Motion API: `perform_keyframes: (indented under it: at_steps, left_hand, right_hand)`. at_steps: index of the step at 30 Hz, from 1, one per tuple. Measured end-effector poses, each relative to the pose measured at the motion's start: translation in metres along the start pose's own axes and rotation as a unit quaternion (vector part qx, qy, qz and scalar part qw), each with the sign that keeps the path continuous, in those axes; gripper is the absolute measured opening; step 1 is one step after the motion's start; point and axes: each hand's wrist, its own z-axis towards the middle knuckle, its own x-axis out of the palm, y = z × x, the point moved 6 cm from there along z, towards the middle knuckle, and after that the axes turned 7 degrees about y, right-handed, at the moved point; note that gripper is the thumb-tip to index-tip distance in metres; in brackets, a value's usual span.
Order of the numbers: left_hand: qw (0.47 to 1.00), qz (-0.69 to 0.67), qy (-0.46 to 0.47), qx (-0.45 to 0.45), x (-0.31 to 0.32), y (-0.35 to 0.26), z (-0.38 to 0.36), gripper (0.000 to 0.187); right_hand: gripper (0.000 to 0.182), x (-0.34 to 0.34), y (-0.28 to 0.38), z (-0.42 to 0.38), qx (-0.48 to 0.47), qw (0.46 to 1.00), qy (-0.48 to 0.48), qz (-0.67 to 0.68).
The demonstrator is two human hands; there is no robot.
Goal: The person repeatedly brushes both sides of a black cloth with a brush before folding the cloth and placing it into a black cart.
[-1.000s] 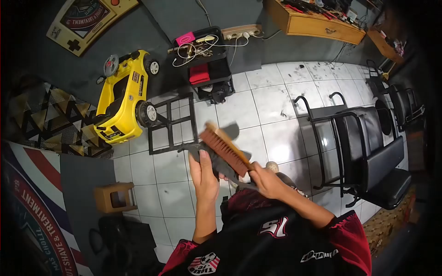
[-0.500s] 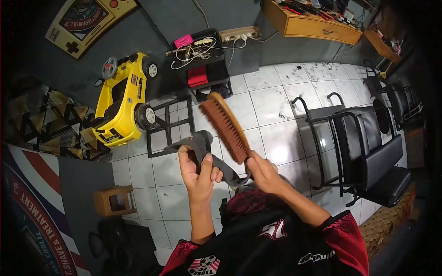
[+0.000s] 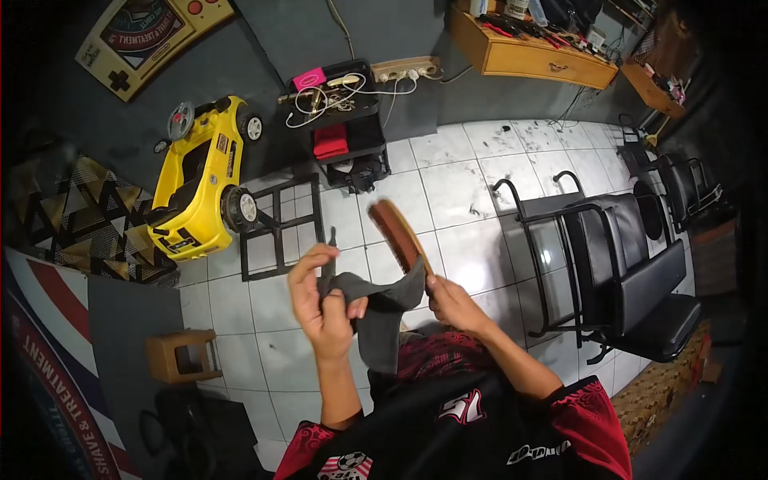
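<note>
My right hand (image 3: pixel 458 306) is closed round the handle end of a wooden brush (image 3: pixel 400 238) with reddish-brown bristles. The brush is tilted, its bristles facing left toward my other hand. My left hand (image 3: pixel 322 308) grips a dark grey piece of fabric (image 3: pixel 380 332) with its fingers curled into it. A thin end of the fabric sticks up by the left fingertips, and a broad flap hangs down before my shirt. Another part of the fabric overlaps the lower bristles. What the whole fabric item is, I cannot make out.
A yellow toy car (image 3: pixel 196 184) stands at left by a black metal frame (image 3: pixel 280 228). Behind it is a black trolley (image 3: pixel 348 144) with cables. Black chairs (image 3: pixel 624 264) stand at right, a brown stool (image 3: pixel 182 356) at lower left, a wooden drawer (image 3: pixel 552 66) at the back.
The grey fabric has unfolded, with its flap now hanging down and part of it meeting the bristles. The left hand has turned and shifted slightly; the brush sits lower.
</note>
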Motion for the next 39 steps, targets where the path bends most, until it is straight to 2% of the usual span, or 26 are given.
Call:
perform_keyframes:
  at_steps: [2, 3, 5, 7, 9, 10, 11, 13, 15, 17, 19, 20, 21, 24, 25, 27, 28, 29, 30, 31, 32, 33, 35, 36, 37, 39]
  left_hand:
    - [1.0, 0.009, -0.001, -0.021, -0.001, 0.009, -0.004, 0.045]
    - [0.999, 0.031, -0.022, -0.013, -0.004, 0.01, -0.005, 0.042]
    - [0.996, 0.035, -0.076, 0.034, -0.008, 0.007, -0.004, 0.031]
    - [0.988, 0.033, -0.122, 0.089, -0.013, -0.003, 0.0, 0.026]
    - [0.981, 0.008, -0.148, 0.128, -0.017, -0.01, 0.006, 0.025]
    - [0.972, -0.016, -0.168, 0.163, -0.02, -0.014, 0.004, 0.023]
    - [0.97, -0.016, -0.174, 0.167, -0.023, -0.013, 0.002, 0.023]
    - [0.975, 0.0, -0.163, 0.153, -0.027, -0.007, -0.004, 0.023]
    - [0.976, -0.007, -0.148, 0.157, -0.024, -0.007, -0.011, 0.025]
    - [0.985, -0.037, -0.146, 0.085, -0.016, 0.003, -0.011, 0.027]
    - [0.988, -0.015, -0.139, 0.058, -0.016, 0.016, -0.024, 0.029]
    - [0.995, 0.037, -0.094, 0.016, -0.01, 0.025, -0.03, 0.028]
    - [0.994, 0.09, -0.048, -0.027, -0.004, 0.034, -0.037, 0.028]
    - [0.994, 0.093, -0.009, -0.063, 0.005, 0.057, -0.061, 0.026]
    - [0.992, 0.111, 0.003, -0.055, 0.01, 0.058, -0.064, 0.026]
    - [0.982, 0.13, 0.06, -0.125, 0.009, 0.068, -0.07, 0.024]
    - [0.975, 0.136, 0.066, -0.164, 0.004, 0.073, -0.071, 0.016]
    - [0.976, 0.136, 0.061, -0.162, -0.002, 0.073, -0.068, 0.016]
    - [0.959, 0.199, 0.104, -0.173, -0.002, 0.073, -0.066, 0.013]
    - [0.937, 0.259, 0.146, -0.184, -0.004, 0.073, -0.068, 0.013]
    - [0.916, 0.247, 0.228, -0.217, -0.008, 0.089, -0.077, 0.024]
    - [0.918, 0.245, 0.226, -0.216, -0.019, 0.096, -0.081, 0.024]
    - [0.835, 0.382, 0.346, -0.191, -0.026, 0.106, -0.095, 0.029]
    - [0.833, 0.392, 0.311, -0.236, -0.036, 0.105, -0.094, 0.027]
    - [0.833, 0.391, 0.312, -0.234, -0.041, 0.104, -0.095, 0.027]
    - [0.849, 0.391, 0.296, -0.195, -0.046, 0.102, -0.091, 0.023]
  right_hand:
    - [0.05, 0.01, 0.04, -0.021, -0.06, 0.974, 0.124, 0.18]
    - [0.05, 0.009, 0.048, -0.029, -0.056, 0.974, 0.125, 0.182]
    - [0.048, 0.015, 0.069, -0.042, -0.152, 0.969, 0.189, -0.045]
    - [0.045, 0.026, 0.013, -0.029, -0.128, 0.974, 0.184, -0.016]
    - [0.04, 0.017, -0.025, -0.016, -0.181, 0.948, 0.076, -0.25]
    - [0.037, 0.015, -0.038, -0.015, -0.125, 0.96, 0.111, -0.226]
    - [0.037, 0.016, -0.049, -0.014, -0.126, 0.958, 0.116, -0.232]
    - [0.038, 0.003, -0.068, -0.008, -0.014, 0.934, 0.036, -0.354]
    - [0.042, -0.003, -0.062, -0.012, -0.039, 0.943, 0.026, -0.331]
    - [0.044, -0.012, -0.035, -0.015, -0.021, 0.969, -0.044, -0.243]
    - [0.049, -0.007, 0.008, -0.031, -0.105, 0.969, -0.109, -0.197]
    - [0.055, -0.003, 0.035, -0.039, -0.126, 0.97, -0.103, -0.181]
    - [0.058, 0.002, 0.058, -0.044, -0.247, 0.938, -0.107, -0.22]
    - [0.063, 0.018, 0.065, -0.037, -0.284, 0.941, -0.081, -0.164]
    - [0.043, 0.021, 0.06, -0.035, -0.209, 0.967, -0.074, -0.129]
    - [0.022, 0.02, 0.045, -0.028, -0.142, 0.97, -0.114, -0.159]
    - [0.022, 0.016, 0.048, -0.027, -0.146, 0.969, -0.113, -0.163]
    - [0.016, 0.009, 0.052, -0.03, -0.132, 0.968, -0.123, -0.173]
    - [0.011, 0.004, 0.055, -0.036, -0.114, 0.968, -0.132, -0.183]
    - [0.011, 0.0, 0.055, -0.04, -0.113, 0.968, -0.127, -0.186]
    - [0.012, -0.006, 0.061, -0.046, -0.147, 0.954, -0.135, -0.222]
    - [0.013, -0.013, 0.066, -0.051, -0.182, 0.938, -0.146, -0.257]
    - [0.021, -0.034, 0.07, -0.06, -0.219, 0.916, -0.179, -0.284]
    - [0.03, -0.046, 0.069, -0.062, -0.239, 0.897, -0.222, -0.297]
    - [0.03, -0.054, 0.073, -0.067, -0.263, 0.874, -0.251, -0.322]
    - [0.022, -0.068, 0.062, -0.068, -0.218, 0.887, -0.263, -0.31]
